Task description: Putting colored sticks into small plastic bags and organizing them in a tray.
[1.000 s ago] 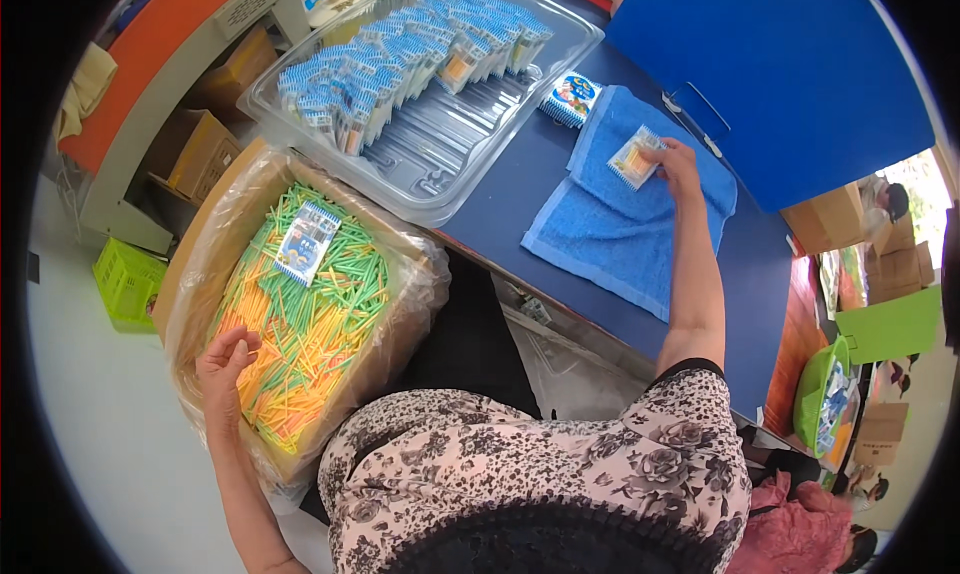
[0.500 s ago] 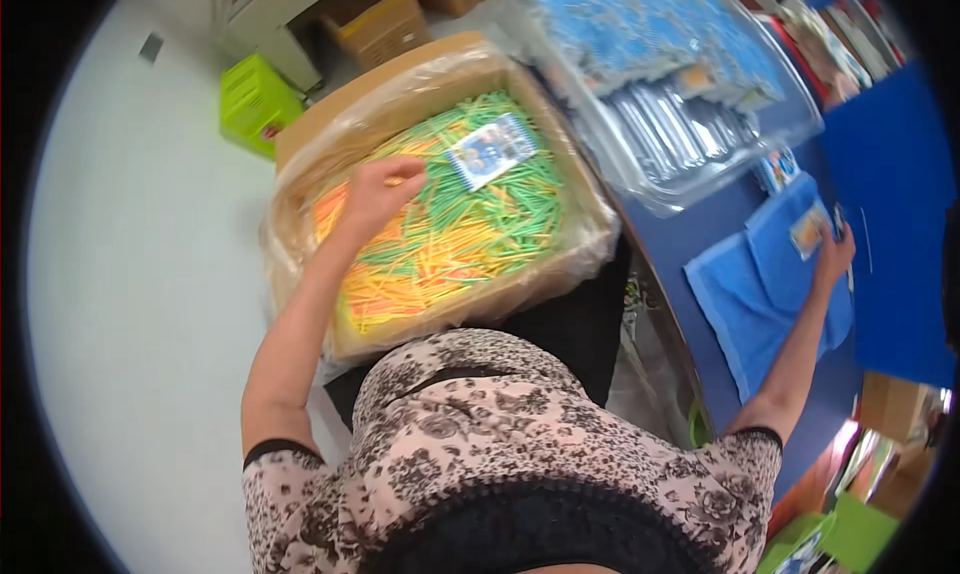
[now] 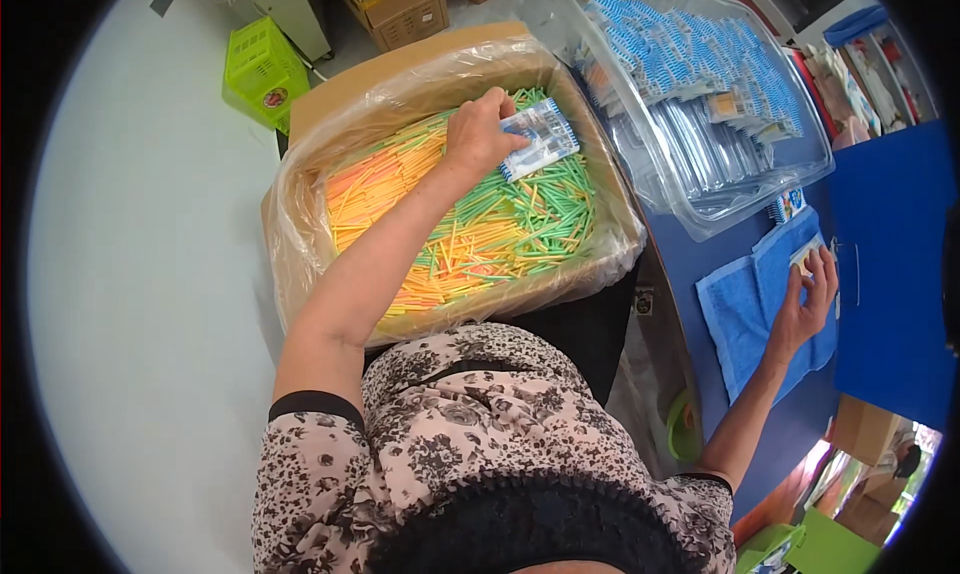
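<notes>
My left hand [image 3: 480, 134] reaches over a lined carton and pinches the left edge of a flat white-and-blue packet [image 3: 548, 146]. The packet lies over many thin sticks [image 3: 440, 259], yellow, orange and green, that fill the carton. On the right, my right hand [image 3: 803, 309] is over a folded blue towel [image 3: 735, 299], thumb and fingers apart. Its fingertips rest at a small pale card-like piece [image 3: 803, 258] on the towel, mostly covered by the fingers.
A clear plastic tub [image 3: 700, 219] of blue-and-white packets [image 3: 690, 59] stands on the blue table [image 3: 690, 249], beside the cardboard carton [image 3: 310, 114]. A blue panel [image 3: 890, 274] rises at the right. A green basket [image 3: 262, 69] and an open box [image 3: 400, 14] are at the back left.
My left hand has moved right and away from me, from above the sticks onto the packet's edge. My right hand's fingers have lifted and spread. The whole view has shifted slightly.
</notes>
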The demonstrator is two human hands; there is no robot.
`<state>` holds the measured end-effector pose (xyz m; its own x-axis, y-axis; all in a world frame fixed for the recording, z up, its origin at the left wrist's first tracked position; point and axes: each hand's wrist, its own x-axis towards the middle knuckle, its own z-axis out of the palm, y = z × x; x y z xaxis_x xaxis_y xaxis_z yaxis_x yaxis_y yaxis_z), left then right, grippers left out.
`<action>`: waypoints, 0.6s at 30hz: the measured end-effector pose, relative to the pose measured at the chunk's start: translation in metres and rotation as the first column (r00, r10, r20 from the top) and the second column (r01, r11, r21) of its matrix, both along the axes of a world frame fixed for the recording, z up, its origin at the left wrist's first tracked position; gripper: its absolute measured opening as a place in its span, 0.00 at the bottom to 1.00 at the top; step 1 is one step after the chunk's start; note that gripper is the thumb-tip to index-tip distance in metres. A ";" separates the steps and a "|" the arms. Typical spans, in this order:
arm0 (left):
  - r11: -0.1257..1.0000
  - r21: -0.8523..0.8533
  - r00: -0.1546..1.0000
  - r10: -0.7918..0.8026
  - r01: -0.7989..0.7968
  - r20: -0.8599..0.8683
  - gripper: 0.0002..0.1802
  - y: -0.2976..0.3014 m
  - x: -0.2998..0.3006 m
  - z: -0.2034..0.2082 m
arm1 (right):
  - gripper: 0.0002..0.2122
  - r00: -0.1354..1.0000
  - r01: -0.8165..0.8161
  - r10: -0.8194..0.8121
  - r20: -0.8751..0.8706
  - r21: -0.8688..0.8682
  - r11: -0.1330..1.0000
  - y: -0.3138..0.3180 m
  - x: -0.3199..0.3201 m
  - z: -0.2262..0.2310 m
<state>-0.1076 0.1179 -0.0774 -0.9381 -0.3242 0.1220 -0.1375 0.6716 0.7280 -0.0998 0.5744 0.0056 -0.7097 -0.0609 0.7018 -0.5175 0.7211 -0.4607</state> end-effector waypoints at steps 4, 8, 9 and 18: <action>0.955 -0.284 0.955 -0.009 -0.079 -0.297 0.23 0.002 0.006 0.003 | 0.14 0.990 -0.026 0.038 -0.135 0.090 0.996 -0.043 0.024 0.027; 0.924 0.346 0.974 -0.094 0.162 -0.204 0.20 -0.009 0.012 0.002 | 0.16 0.874 -0.374 0.439 -0.207 0.287 0.882 -0.113 0.058 0.049; 0.922 0.350 0.975 -0.096 0.163 -0.200 0.20 -0.008 0.016 0.005 | 0.16 0.896 -0.393 0.429 -0.112 0.246 0.886 -0.144 0.065 0.048; 0.554 0.763 0.935 -0.294 0.334 -0.196 0.15 -0.031 0.090 0.047 | 0.09 0.457 -0.558 0.591 0.665 -0.303 0.772 -0.293 0.015 0.013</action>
<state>-0.0172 0.0866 -0.0307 -0.9999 0.0015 0.0115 0.0112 -0.1546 0.9879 -0.0848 0.2813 0.0184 -0.7762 -0.6300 0.0253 -0.3196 0.3586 -0.8771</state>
